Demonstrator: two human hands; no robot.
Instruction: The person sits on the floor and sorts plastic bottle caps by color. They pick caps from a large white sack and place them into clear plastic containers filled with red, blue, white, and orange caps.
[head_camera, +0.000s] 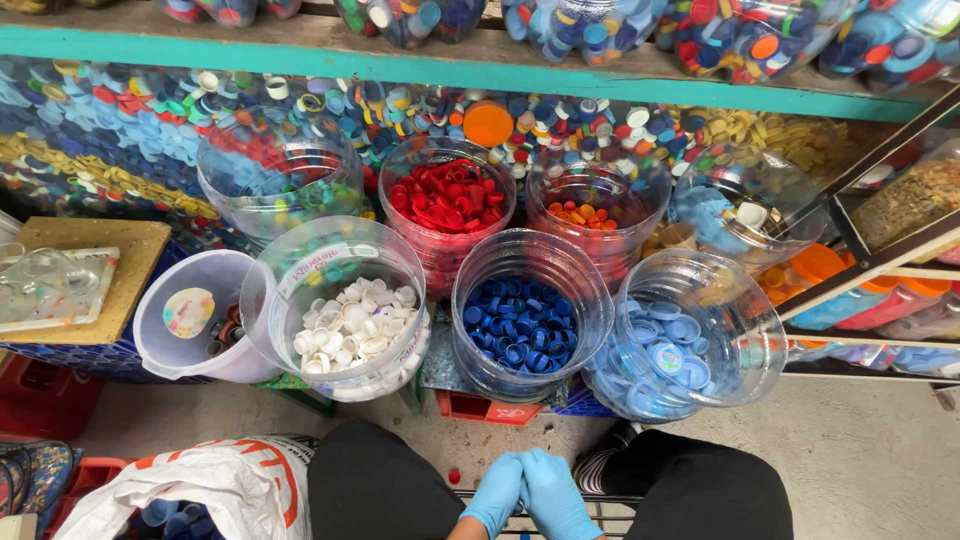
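**Gloved hands clasped low, sorted bottle caps in clear tubs beyond**

Nearest the camera: left hand (497, 492) and right hand (553, 493), both in blue gloves, pressed together between black-clad knees. Fingers (560, 505) curled closed against each other, gripping nothing visible; anything tucked inside the clasp cannot be told. Just left of the hands, on the concrete floor (860, 450), a single small red cap (454, 476). Further left, a white sack (215, 485) with red print, mouth open, a few blue caps showing inside.

Beyond the knees, a front row of cut-open clear plastic tubs. From the left: a white bucket (190, 315) holding a pale disc and a few dark pieces; a tub of white caps (350, 330); a tub of dark blue caps (522, 325), straight ahead of the hands; a tub of light blue caps (665, 350), tilted toward the right.

Behind those, a second row: a tub of mixed colours (280, 170), a tub of red caps (447, 197), a tub with a few orange caps (590, 214), another with light blue and white pieces (745, 210).

Farthest back, a wall mosaic of caps (120, 130) under a teal shelf edge (400, 62), more filled containers standing on top.
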